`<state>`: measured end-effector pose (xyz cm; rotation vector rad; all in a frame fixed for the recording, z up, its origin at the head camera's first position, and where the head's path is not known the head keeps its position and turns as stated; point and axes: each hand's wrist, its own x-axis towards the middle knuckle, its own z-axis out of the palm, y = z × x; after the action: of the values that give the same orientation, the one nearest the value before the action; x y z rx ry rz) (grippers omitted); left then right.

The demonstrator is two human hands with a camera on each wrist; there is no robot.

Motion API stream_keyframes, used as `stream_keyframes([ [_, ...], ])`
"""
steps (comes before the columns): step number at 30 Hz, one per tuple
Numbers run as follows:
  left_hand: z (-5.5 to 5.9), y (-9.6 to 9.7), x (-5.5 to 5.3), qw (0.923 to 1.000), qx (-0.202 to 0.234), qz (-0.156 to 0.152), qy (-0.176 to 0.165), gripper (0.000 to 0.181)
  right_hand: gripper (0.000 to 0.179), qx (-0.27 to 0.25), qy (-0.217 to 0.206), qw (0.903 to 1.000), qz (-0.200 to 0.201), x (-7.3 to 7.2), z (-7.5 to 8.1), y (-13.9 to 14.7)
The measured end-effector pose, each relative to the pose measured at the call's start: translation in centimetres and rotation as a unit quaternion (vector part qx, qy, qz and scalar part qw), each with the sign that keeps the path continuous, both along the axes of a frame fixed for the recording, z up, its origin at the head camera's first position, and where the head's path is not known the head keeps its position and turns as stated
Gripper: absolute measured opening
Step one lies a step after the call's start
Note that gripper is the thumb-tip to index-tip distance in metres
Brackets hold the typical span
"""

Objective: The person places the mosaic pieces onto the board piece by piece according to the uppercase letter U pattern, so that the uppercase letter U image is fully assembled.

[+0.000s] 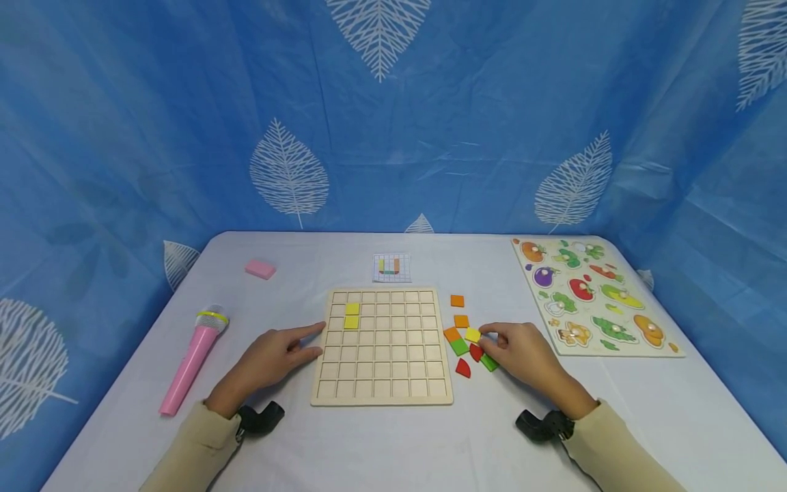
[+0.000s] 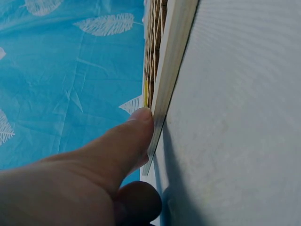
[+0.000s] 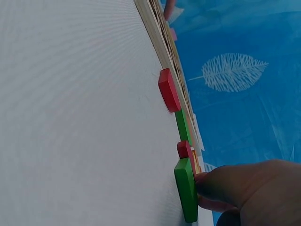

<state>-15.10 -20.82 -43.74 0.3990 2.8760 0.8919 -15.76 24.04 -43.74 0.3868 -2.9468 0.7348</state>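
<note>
A pale wooden grid board (image 1: 381,402) lies on the table, two yellow square tiles (image 1: 352,316) in its upper left cells. My left hand (image 1: 270,357) rests at the board's left edge, index finger and thumb stretched to the rim; the left wrist view has a fingertip against the frame. Right of the board, my right hand (image 1: 522,348) pinches a yellow tile (image 1: 472,335) between thumb and index finger. Around it lie orange squares (image 1: 461,321), green tiles (image 1: 459,347) and red quarter-round pieces (image 1: 463,369). One green tile (image 3: 187,190) sits right beneath the fingers.
Behind the board lies a small pattern card (image 1: 391,268) with a coloured figure on a grid. A pink microphone (image 1: 192,365) and a pink block (image 1: 261,269) are at the left. A vegetable puzzle board (image 1: 565,301) occupies the right back. Blue leaf-print cloth (image 1: 430,137) hangs behind the table.
</note>
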Motion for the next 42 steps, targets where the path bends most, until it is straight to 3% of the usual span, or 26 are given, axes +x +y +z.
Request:
stream_keyframes([
  [11, 0.08, 0.05, -0.01, 1.0000, -0.006, 0.003, -0.004, 0.054, 0.034, 0.001, -0.005, 1.0000, -0.002, -0.05, -0.17, 0.08],
  [42, 0.34, 0.20, 0.14, 1.0000, 0.000, -0.003, 0.000, 0.052, 0.029, -0.007, -0.014, 0.9998, -0.009, 0.01, -0.27, -0.05],
])
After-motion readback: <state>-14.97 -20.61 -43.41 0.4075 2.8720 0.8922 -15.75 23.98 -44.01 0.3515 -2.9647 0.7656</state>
